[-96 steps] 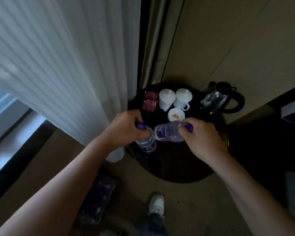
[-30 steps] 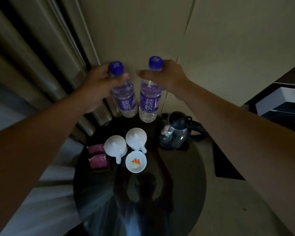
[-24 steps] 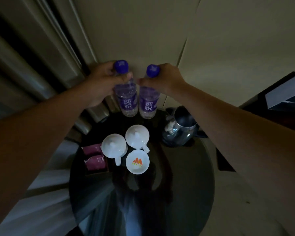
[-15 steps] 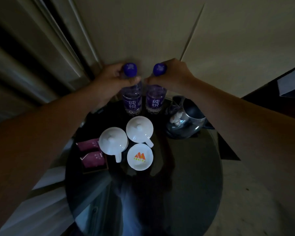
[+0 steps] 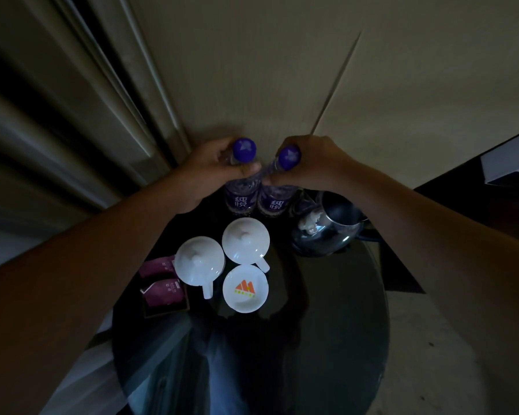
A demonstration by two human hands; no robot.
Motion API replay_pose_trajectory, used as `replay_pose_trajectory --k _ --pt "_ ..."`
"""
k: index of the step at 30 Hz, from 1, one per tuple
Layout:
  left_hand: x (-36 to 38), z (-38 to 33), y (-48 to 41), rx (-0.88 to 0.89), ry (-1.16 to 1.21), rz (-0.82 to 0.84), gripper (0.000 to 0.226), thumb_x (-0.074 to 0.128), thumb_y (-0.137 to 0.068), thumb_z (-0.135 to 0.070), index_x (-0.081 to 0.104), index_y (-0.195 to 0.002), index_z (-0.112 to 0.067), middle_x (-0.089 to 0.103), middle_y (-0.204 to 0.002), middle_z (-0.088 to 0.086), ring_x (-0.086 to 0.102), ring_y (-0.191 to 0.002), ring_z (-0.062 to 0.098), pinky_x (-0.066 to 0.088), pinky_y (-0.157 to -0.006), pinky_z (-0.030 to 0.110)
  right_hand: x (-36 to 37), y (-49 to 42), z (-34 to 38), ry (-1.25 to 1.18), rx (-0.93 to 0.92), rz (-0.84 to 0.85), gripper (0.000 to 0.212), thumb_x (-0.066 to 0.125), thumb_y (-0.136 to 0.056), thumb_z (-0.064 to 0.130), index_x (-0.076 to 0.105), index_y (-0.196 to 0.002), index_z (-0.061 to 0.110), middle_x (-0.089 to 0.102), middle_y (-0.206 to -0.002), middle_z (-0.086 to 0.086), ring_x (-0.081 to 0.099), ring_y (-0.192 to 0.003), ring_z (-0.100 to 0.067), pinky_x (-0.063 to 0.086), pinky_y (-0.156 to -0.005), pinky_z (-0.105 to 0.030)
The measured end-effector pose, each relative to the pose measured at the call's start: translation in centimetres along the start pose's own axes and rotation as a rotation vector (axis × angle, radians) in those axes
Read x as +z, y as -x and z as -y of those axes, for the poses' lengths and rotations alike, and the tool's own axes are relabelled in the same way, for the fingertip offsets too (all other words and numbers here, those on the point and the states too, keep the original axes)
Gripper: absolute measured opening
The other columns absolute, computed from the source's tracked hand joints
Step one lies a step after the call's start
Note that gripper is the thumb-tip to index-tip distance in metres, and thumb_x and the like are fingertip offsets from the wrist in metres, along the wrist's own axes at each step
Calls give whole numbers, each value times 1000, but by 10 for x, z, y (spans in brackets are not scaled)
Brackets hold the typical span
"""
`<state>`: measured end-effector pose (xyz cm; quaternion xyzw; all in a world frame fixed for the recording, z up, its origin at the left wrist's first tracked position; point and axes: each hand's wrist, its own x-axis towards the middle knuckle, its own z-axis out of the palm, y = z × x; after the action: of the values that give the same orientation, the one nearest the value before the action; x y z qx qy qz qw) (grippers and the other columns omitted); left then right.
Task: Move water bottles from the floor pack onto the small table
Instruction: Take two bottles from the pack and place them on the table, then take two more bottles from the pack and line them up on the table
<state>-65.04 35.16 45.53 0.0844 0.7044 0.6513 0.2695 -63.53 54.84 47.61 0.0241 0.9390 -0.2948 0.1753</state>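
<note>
left bottle label (image 5: 241, 202): 纯悦 | right bottle label (image 5: 274, 204): 纯悦 | white dish (image 5: 245, 288): orange logo, text unreadable

Hotel guest room is indicated. A small round glass table (image 5: 327, 339) is set with a steel electric kettle (image 5: 327, 235), two lidded white cups (image 5: 200, 262), a logo-printed white dish (image 5: 245, 288) and sachets in a holder (image 5: 162, 292). Heavy curtains (image 5: 72, 100) and a panelled wall (image 5: 312, 70) are seen behind it, carpet (image 5: 447, 354) below.
</note>
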Motion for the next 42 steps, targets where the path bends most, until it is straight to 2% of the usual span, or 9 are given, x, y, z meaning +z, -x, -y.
replay_pose_trajectory --k 4,9,15,17,21,28,34,38,42 --pt "4 0 4 -10 0 11 25 67 -81 -4 59 -104 -8 61 -106 13 56 -98 16 50 -85 22 -3 4 -2 33 -13 53 57 79 -51 60 63 -96 28 59 -82 13 56 -74 -5 39 -58 -18" --pt "4 1 6 -24 -9 -12 30 68 -81 -5 57 -108 -10 64 -104 6 59 -95 12 48 -87 24 -3 2 -5 -25 37 89 66 79 -50 60 60 -107 33 58 -100 10 55 -91 -12 40 -75 -25" --pt "1 10 17 -54 -75 -115 86 82 -65 -20 37 -138 -22 57 -126 -5 58 -107 3 49 -89 20 -8 11 -5 -100 41 82 95 79 -52 60 42 -135 34 49 -137 6 49 -119 -14 36 -84 -26" --pt "-1 15 31 -79 -156 -213 87 81 -67 -27 34 -140 -22 52 -127 -8 52 -110 6 42 -90 21 -8 19 -3 -97 65 58 93 76 -55 62 40 -136 35 48 -140 2 50 -120 -18 38 -86 -28" --pt "-5 17 79 45 -460 -456 57 70 -81 -26 47 -131 -14 55 -128 7 50 -114 13 34 -88 14 -14 44 24 48 108 -152 84 50 -62 74 45 -132 28 59 -128 -10 56 -114 -30 47 -95 -41" --pt "-17 -24 193 106 -940 -570 62 54 -82 -51 42 -134 -19 51 -138 9 46 -126 29 41 -102 43 -1 99 148 257 -270 -494 61 42 -84 60 59 -118 12 65 -112 -22 59 -104 -41 47 -91 -50" --pt "-40 -19 340 -33 -910 -749 60 48 -87 -52 39 -137 -19 46 -142 9 44 -127 30 38 -104 43 66 180 256 171 -598 -510 53 41 -88 52 65 -100 7 68 -96 -23 64 -90 -41 53 -77 -44" --pt "-47 19 442 -173 -784 -832 60 42 -87 -57 40 -135 -22 48 -140 4 46 -126 26 41 -104 42 146 251 289 106 -709 -339 44 47 -90 44 67 -102 7 70 -100 -17 64 -94 -34 51 -81 -40" --pt "-29 79 548 -319 -793 -882 57 38 -84 -61 45 -129 -26 56 -129 4 58 -112 26 49 -90 41 235 324 294 96 -786 -160 37 51 -90 38 66 -91 5 69 -93 -17 63 -91 -35 51 -79 -43"
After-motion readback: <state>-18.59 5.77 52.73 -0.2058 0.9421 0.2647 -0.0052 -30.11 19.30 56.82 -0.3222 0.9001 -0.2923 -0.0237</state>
